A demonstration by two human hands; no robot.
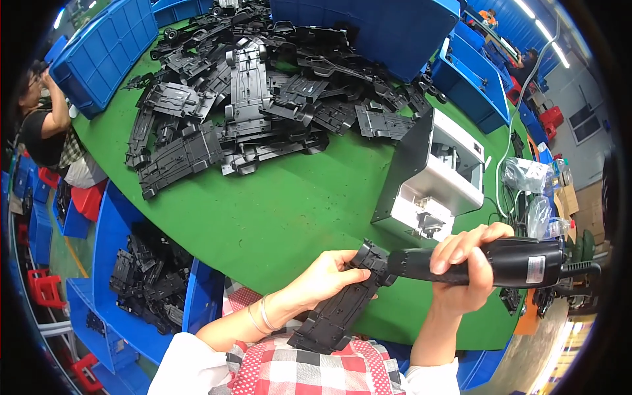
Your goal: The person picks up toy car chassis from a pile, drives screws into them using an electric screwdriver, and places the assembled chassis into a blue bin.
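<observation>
My left hand (331,276) is closed on a black plastic toy car chassis (339,309), thumb across its upper part. The chassis slants over my checked apron at the table's near edge. My right hand (464,266) wraps round a thick black corded electric screwdriver (513,262), held nearly level. Its front end points left and meets the chassis's upper end; the tip itself is hidden. Just beyond my right hand stands a silver and black screw feeder (434,178), with a small metal outlet at its front.
A heap of black chassis (250,85) covers the far part of the green table (289,204). Blue bins (108,56) stand around it; another blue bin (191,289) at lower left holds black parts. Cables and plastic bags (526,174) lie at right. A person (46,125) is at far left.
</observation>
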